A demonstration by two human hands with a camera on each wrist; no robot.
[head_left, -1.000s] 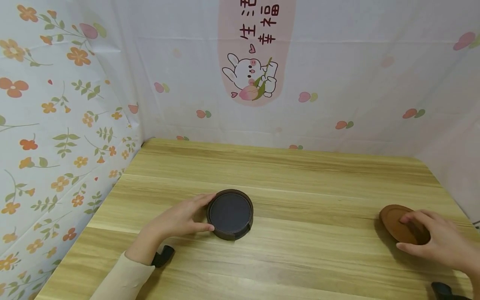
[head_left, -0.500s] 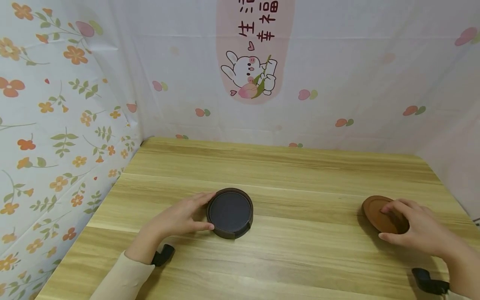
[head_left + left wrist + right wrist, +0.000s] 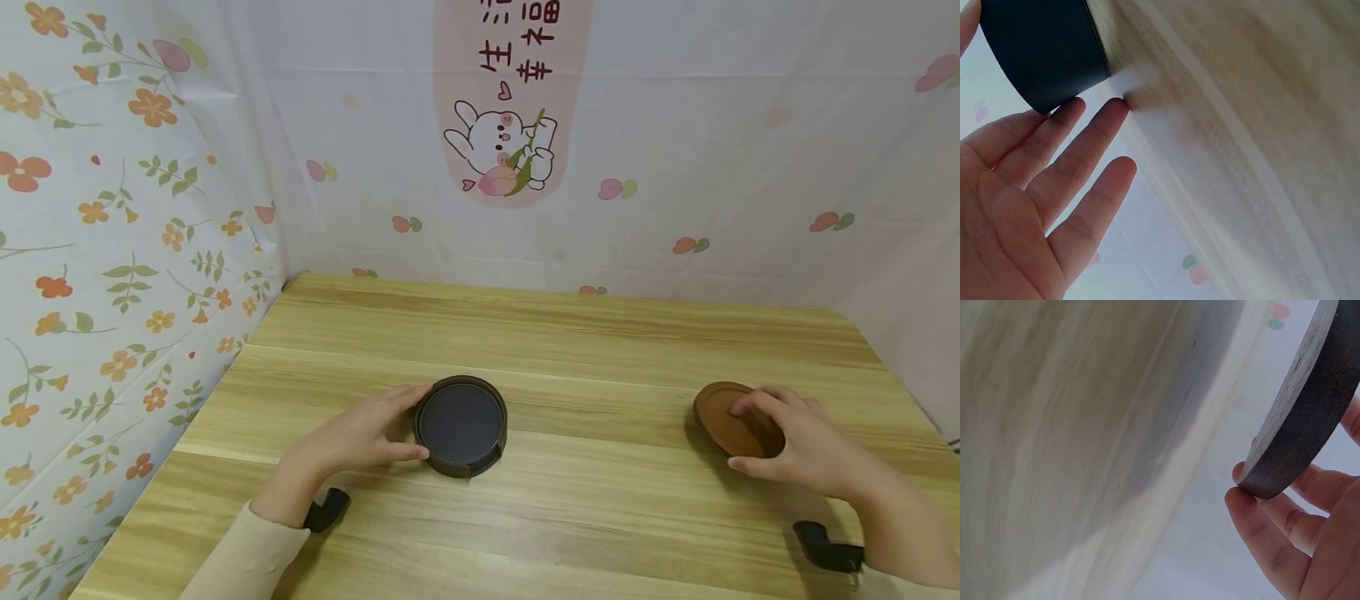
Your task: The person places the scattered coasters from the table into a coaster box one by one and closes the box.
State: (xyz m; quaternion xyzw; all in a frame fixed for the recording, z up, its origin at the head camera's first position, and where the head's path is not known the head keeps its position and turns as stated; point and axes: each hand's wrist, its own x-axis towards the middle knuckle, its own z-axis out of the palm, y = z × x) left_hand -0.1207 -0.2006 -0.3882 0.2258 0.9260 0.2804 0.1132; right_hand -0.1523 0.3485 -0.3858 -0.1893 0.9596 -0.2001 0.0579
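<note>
A round black coaster holder [image 3: 461, 425] stands on the wooden table, with a stitched dark coaster lying inside its low wall. My left hand [image 3: 360, 433] holds it from the left, thumb at its near side and fingertips at the far left. In the left wrist view, fingers [image 3: 1063, 119] touch the holder's black side wall. At the right, my right hand [image 3: 802, 446] grips a round brown coaster [image 3: 723, 408], tilted and raised off the table. The right wrist view shows its thick dark edge [image 3: 1310, 419] and pale rough underside, with fingertips around the rim.
The wood-grain table [image 3: 570, 517] reaches back to a white printed cloth [image 3: 675, 150]. A flowered cloth [image 3: 127, 250] hangs along the left side. Black wrist mounts [image 3: 825, 550] show beside both wrists.
My right hand has moved left across the table with the brown coaster, slightly farther back. My left hand and the black coaster holder have stayed in place.
</note>
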